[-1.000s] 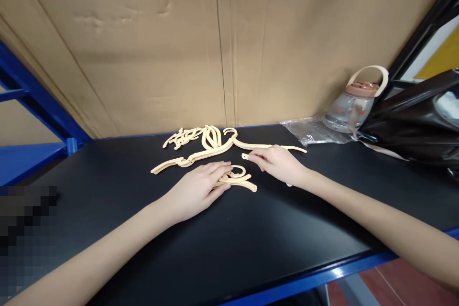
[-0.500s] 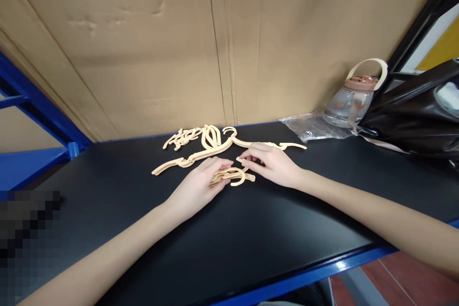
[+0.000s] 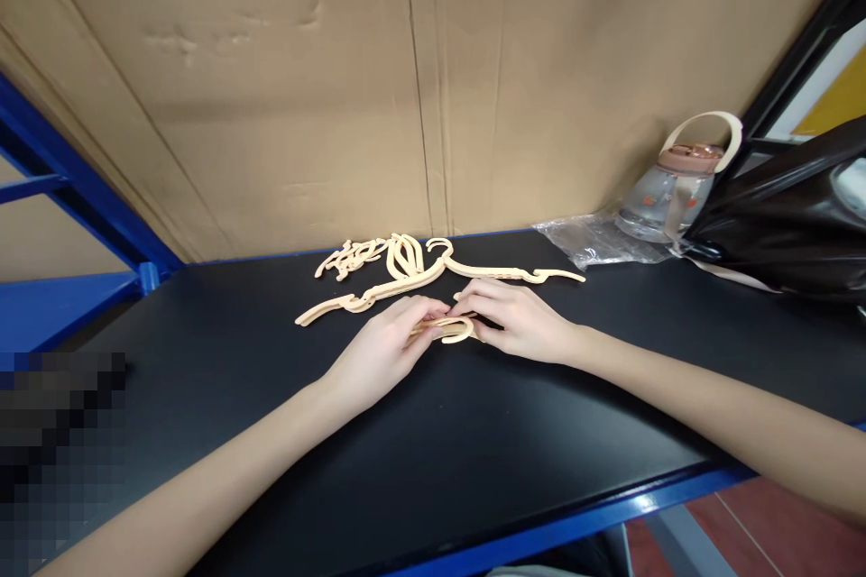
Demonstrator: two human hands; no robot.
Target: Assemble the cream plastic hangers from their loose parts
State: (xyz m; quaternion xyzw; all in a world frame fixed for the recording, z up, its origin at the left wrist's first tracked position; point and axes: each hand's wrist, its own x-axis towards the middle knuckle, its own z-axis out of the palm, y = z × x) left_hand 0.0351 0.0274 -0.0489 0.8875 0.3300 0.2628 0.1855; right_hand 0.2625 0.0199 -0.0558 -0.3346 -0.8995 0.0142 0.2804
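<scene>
A cream folding hanger lies between my hands, its curved hook pointing right and partly covered by fingers. My left hand pinches the hanger's body from the left side. My right hand is closed at the other end, its fingertips on the folded arms; a small cream tip sticks out by its index finger. Just beyond my hands an unfolded cream hanger lies spread out with its hook toward the wall. Behind it are some curved cream hanger pieces and a heap of smaller cream parts.
A black tabletop with a blue edge carries everything. Cardboard stands behind it. At the back right are a clear plastic bag, a water bottle with a handle and a black bag. A blue frame rises at left.
My right hand has moved in against the folded hanger and now grips its right end, nearer my left hand. The whole view has shifted slightly.
</scene>
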